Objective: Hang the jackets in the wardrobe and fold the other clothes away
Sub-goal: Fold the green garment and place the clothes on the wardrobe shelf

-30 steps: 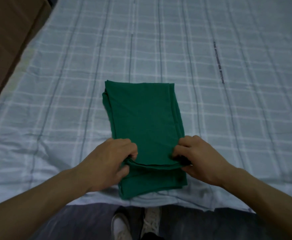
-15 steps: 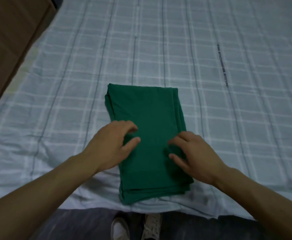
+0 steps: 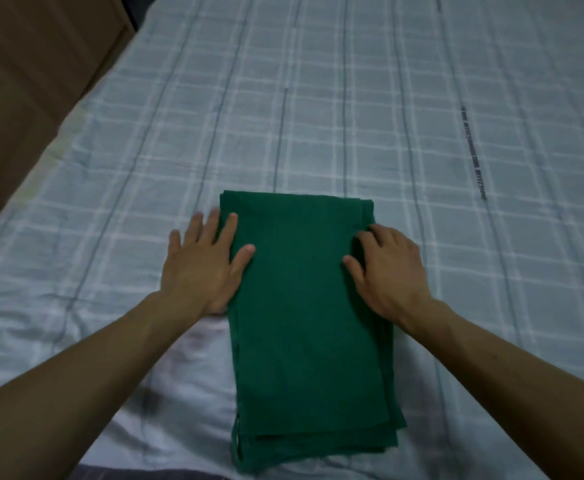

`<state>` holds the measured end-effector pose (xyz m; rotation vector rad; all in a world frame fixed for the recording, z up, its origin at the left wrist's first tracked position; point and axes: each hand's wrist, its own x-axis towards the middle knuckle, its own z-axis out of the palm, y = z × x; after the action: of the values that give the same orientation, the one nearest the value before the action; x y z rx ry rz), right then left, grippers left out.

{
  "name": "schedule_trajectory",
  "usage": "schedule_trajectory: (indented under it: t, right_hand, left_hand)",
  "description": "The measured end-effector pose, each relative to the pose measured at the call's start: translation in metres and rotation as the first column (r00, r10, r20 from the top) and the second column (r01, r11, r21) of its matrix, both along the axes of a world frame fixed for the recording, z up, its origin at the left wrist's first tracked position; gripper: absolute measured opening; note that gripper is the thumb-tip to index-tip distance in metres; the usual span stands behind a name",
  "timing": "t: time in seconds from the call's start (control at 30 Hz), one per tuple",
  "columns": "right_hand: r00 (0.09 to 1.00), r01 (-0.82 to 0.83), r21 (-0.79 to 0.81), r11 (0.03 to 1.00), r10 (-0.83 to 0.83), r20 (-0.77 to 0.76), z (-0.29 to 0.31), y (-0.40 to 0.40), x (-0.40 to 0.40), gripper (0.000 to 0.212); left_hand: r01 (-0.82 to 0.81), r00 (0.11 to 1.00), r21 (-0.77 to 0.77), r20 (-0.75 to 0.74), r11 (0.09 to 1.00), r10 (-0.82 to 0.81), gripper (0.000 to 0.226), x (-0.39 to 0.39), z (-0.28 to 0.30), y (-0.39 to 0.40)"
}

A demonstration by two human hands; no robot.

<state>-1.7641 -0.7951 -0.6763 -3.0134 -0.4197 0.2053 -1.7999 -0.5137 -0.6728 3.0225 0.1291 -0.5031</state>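
Note:
A dark green garment (image 3: 304,327), folded into a long rectangle of several layers, lies flat on the bed near its front edge. My left hand (image 3: 202,263) lies flat with straight fingers along the garment's upper left edge, thumb on the cloth. On the upper right part of the garment rests my right hand (image 3: 387,271), its fingers bent at the right edge near the far corner. Whether those fingers pinch the cloth is not visible.
The bed (image 3: 318,109) is covered by a pale blue checked sheet with a dark printed line at the right (image 3: 474,157). Brown wooden furniture (image 3: 24,81) stands along the left side. The bed's front edge runs along the bottom of the view.
Both hands let go of the garment's near edge and slid up along its sides to the far half. The fold now lies flat.

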Motion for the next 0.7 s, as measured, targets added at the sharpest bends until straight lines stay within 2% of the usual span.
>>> schedule_trajectory:
  t: [0.1,0.23,0.33,0.43,0.53,0.6,0.7]
  right_hand:
    - [1.0,0.026,0.076,0.997,-0.027,0.011,0.006,-0.001,0.019,0.049]
    - [0.98,-0.196,0.093,0.976,0.199,-0.024,0.007,0.022,0.037,0.068]
    - [0.951,-0.292,0.042,0.955,0.295,-0.096,0.0,0.034,0.04,0.073]
    - [0.982,-0.189,-0.023,0.982,0.188,-0.02,-0.002,0.027,0.046,0.054]
    - [0.999,-0.019,-0.025,1.0,0.02,0.029,0.0,0.021,0.06,0.046]
    - [0.999,-0.031,0.022,0.999,0.03,0.028,0.0,0.021,0.07,0.049]
    - [0.988,-0.156,0.058,0.986,0.156,0.004,-0.001,0.025,0.086,0.052]
  left_hand:
    - [-0.015,0.997,-0.044,0.07,0.999,0.018,0.071,0.012,0.011,-0.004]
    - [0.167,0.979,-0.017,0.121,0.986,-0.164,0.08,0.031,0.013,-0.022]
    - [0.275,0.957,0.048,0.083,0.96,-0.278,0.073,0.038,0.007,-0.029]
    - [0.146,0.987,0.099,0.051,0.984,-0.152,0.061,0.045,0.005,-0.017]
    - [0.056,0.987,0.086,0.143,0.995,-0.068,0.056,0.053,0.008,-0.006]
    - [0.085,0.98,0.028,0.18,0.996,-0.088,0.052,0.06,0.009,-0.007]
    - [0.118,0.982,-0.033,0.153,0.992,-0.112,0.05,0.073,0.008,-0.009]
